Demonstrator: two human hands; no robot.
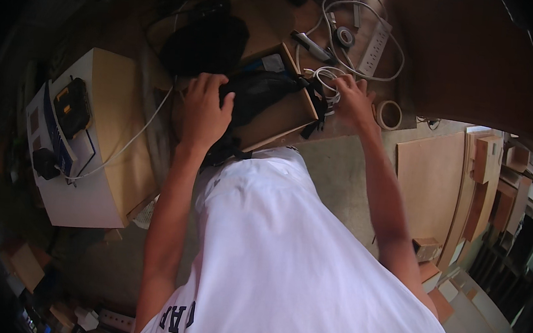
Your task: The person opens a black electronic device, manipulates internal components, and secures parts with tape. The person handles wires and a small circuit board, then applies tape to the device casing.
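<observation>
My left hand (206,112) rests palm down at the left edge of a black fabric bag (260,93), its fingers apart. The bag lies partly in an open cardboard box (290,113), with straps hanging over the box's right side. Something blue and white (272,63) shows inside the box's far end. At the right of the box my right hand (355,104) has curled fingers on a coiled white cable (326,75); its fingertips are partly hidden. A larger dark bundle (207,46) sits beyond my left hand.
Beyond my right hand lie a power strip (375,49) with a looped white cord, a utility knife (314,46) and a roll of black tape (344,37). A tan tape roll (388,115) is beside my right wrist. A white-topped cabinet (80,194) stands at left, wooden boards (430,181) at right.
</observation>
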